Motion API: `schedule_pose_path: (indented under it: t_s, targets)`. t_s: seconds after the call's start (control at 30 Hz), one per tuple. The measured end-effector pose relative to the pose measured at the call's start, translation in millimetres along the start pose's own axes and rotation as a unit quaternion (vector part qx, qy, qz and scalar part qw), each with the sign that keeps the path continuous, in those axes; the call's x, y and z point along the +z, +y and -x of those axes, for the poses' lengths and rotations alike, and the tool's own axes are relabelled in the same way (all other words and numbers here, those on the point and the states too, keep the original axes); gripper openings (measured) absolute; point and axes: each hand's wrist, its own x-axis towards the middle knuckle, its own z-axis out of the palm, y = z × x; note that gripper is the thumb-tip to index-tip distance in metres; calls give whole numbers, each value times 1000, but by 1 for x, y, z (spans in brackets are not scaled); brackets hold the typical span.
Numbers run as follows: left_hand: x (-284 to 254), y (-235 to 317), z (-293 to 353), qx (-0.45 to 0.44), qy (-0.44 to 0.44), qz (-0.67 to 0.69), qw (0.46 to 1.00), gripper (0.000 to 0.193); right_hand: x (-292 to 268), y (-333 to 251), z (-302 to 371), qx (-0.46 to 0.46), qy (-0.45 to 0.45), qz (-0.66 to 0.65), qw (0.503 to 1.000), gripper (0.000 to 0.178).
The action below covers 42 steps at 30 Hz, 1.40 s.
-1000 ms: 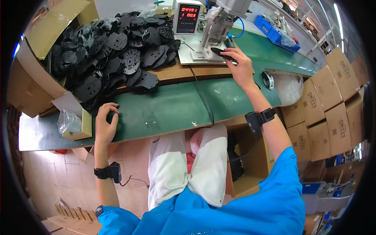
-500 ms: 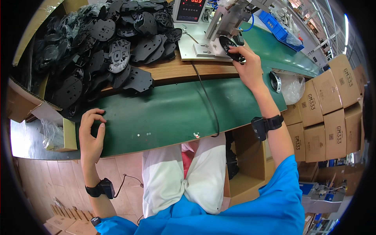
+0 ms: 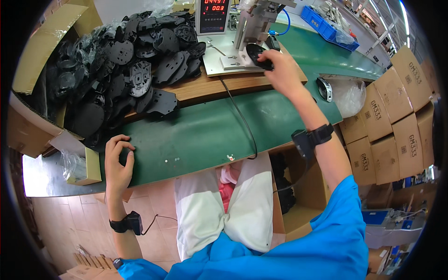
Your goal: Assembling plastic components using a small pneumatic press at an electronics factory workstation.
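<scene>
My right hand (image 3: 283,71) pinches an oval black plastic shell (image 3: 255,55) by its near right edge. The shell is tilted up at the metal fixture block (image 3: 231,61) of a small bench press (image 3: 252,28), below its upright; whether it touches the block is hard to tell. At the left, my left hand (image 3: 118,161) rests at the front edge of the green table (image 3: 196,135), fingers curved and thumb apart, holding nothing I can see. Beyond it lies a big heap of black plastic plates and shells (image 3: 140,77).
A display box with red digits (image 3: 212,18) stands behind the press plate. A dark cable (image 3: 240,109) crosses the table. To the right are another shell (image 3: 324,89), a clear plastic bag (image 3: 350,98), stacked cartons (image 3: 380,135) and a blue crate (image 3: 326,30). A small carton (image 3: 93,165) sits left.
My right hand has carried the black shell a little left, closer to the fixture block. My left hand keeps its curved pose; the whole view has shifted slightly.
</scene>
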Motion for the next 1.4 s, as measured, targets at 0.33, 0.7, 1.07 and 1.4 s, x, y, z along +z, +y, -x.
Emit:
schedule_pose_path:
  t_s: [0.33,0.7,1.07,1.4]
  targets:
    - [2,27,-6,61,-14,-60,996,33,7,-20,2,8,1,86,996,30]
    - [40,60,-121,288,-130,-225,922,82,7,-28,0,12,5,81,997,28]
    - [46,102,-148,320,67,-125,937,63,4,-25,4,33,-8,95,995,29]
    - [125,106,-147,225,4,153,962,53,9,-28,3,44,2,62,997,31]
